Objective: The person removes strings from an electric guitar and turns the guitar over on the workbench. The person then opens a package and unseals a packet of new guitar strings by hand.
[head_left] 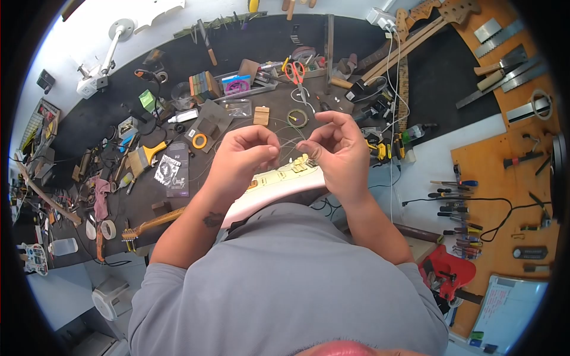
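"Craft" in script on a dark packet (180,185), whiteboard (512,317) writing too small to read

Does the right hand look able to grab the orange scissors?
Probably yes: the orange scissors are just beyond the right hand, with nothing big between, but that hand seems busy pinching thin string.

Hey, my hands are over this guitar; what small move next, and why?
Perhaps lower the thin wire toward the gold bridge. Your left hand and right hand are pinched above the guitar, the wire seems to run between them, and the bridge shows close to the right hand. The wire's end is too fine to make out.
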Motion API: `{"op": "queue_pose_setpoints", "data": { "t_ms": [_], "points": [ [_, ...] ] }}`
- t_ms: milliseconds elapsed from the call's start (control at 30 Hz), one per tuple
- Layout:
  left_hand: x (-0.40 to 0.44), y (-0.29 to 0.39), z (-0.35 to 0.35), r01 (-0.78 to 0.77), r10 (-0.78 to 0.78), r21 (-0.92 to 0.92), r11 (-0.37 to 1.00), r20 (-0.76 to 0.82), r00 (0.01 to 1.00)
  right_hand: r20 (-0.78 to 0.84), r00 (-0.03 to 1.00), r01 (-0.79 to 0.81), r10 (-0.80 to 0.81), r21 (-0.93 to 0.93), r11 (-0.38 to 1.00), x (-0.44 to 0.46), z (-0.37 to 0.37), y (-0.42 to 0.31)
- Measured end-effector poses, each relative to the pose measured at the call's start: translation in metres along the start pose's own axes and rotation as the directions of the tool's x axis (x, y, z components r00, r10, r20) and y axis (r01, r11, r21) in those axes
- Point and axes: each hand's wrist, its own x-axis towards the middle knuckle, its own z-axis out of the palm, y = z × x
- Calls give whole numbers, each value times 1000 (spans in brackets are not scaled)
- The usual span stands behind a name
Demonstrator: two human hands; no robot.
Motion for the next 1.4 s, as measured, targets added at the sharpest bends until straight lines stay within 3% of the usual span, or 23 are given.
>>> {"op": "queue_pose_setpoints", "data": {
  "t_ms": [33,133,233,267,367,500,600,700,733,833,867,967,1067,1167,1200,1300,1367,1400],
  "points": [
    [1,-2,-4,20,-10,-116,993,80,997,2,1000,-5,5,14,1000,0,1,0],
    [4,-8,3,20,-20,-353,935,4,1000,9,1000,-21,20,18,1000,-2,3,-1],
    [1,-7,25,-75,106,104,992,-334,936,11,1000,-20,20,6,1000,-2,4,0],
    [0,-10,18,-41,147,356,934,-279,949,10,1000,-17,17,2,1000,-2,3,1],
    [-6,-7,18,-47,164,545,837,-168,972,-13,1000,-2,2,-31,1000,-1,1,5],
    [-7,1,7,37,-13,360,932,-69,998,8,1000,-4,4,19,1000,-1,-1,3],
    [-2,-8,-5,25,-23,-74,997,29,999,57,998,-20,18,32,999,-4,-2,3],
    [-2,-8,13,-81,40,-179,980,-220,975,97,995,-11,8,29,1000,-5,-4,9],
    [-4,-5,21,-81,74,-7,997,-308,948,90,996,-21,17,47,999,-5,-3,10],
    [-10,-10,15,-54,202,558,828,-207,957,78,997,-24,22,17,1000,-6,-1,10],
    [-12,-7,16,-43,170,585,810,-163,972,76,997,-21,22,-7,1000,-6,-1,11],
    [-9,-6,2,4,5,284,959,-31,1000,53,998,-43,41,53,998,-5,-1,11],
    [-7,-9,3,8,-13,-210,978,-22,1000,59,997,-52,49,58,997,-6,-1,8],
    [-6,-12,13,-83,136,196,977,-272,953,63,997,-57,52,77,995,-6,0,10],
    [-7,-10,14,-32,150,385,923,-281,948,64,997,-56,52,67,996,-6,0,11],
    [-5,-7,6,35,-4,461,887,-69,998,61,997,-48,46,38,998,-5,-1,13],
    [-5,-10,-2,105,-108,65,992,51,993,53,998,-31,31,16,999,-4,-2,14],
    [-4,-11,-6,133,-113,-148,980,138,984,57,998,-30,28,29,999,-4,-2,16]
  ]
}}
